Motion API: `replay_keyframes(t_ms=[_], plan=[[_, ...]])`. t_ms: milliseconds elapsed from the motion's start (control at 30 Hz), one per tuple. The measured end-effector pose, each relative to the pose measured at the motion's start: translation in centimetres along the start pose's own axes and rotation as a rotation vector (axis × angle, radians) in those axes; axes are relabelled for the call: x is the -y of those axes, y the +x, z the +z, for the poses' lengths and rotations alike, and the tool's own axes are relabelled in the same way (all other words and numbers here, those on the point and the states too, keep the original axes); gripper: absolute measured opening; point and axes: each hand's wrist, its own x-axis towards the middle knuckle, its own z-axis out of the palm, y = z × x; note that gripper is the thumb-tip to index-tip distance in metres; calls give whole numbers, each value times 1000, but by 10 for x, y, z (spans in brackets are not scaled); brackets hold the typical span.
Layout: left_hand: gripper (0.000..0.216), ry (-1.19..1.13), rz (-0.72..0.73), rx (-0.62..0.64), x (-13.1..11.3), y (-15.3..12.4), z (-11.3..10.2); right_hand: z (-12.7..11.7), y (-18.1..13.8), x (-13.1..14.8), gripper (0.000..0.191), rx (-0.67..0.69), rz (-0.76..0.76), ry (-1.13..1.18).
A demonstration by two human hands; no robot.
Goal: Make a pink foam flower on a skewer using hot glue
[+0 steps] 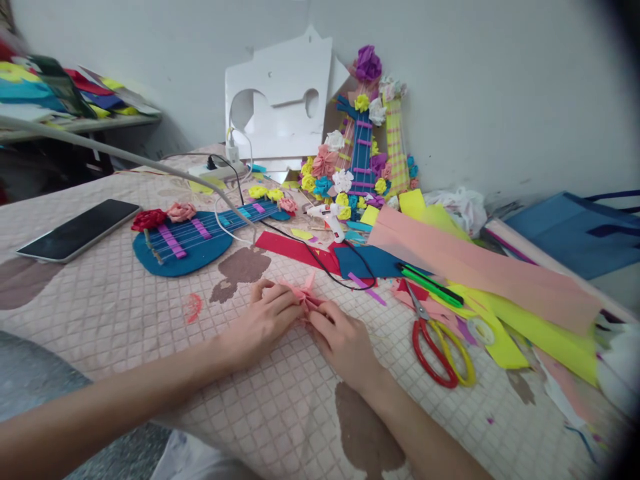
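Between my two hands is a piece of gathered pink crepe paper (307, 291), just above the quilted tablecloth. My left hand (273, 319) has its fingers closed on the paper's left side. From the right, my right hand (345, 340) pinches the same paper. My fingers hide part of its folds. Beyond my left hand lies a blue paper guitar (213, 247) with purple strips, strings and red, pink and yellow paper flowers. A red paper strip (295, 257) and a white glue gun (329, 220) lie just past my hands.
Scissors (433, 343) with red and yellow handles and a green cutter (433, 287) lie at right, beside pink crepe paper (480, 267) and yellow sheets. A tablet (83, 229) lies at left. Flower-covered paper guitars (363, 153) lean on the wall. A cable crosses from a power strip (220, 175).
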Motion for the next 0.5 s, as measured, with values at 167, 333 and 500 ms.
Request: replay_keyframes(t_ms=[167, 333, 500], plan=[[13, -31, -16, -62, -1, 0, -2, -2, 2, 1, 18, 11, -11, -21], [11, -23, -29, -72, -2, 1, -4, -2, 1, 1, 20, 19, -12, -33], [13, -36, -39, -64, -3, 1, -5, -1, 0, 0, 24, -6, -44, -38]])
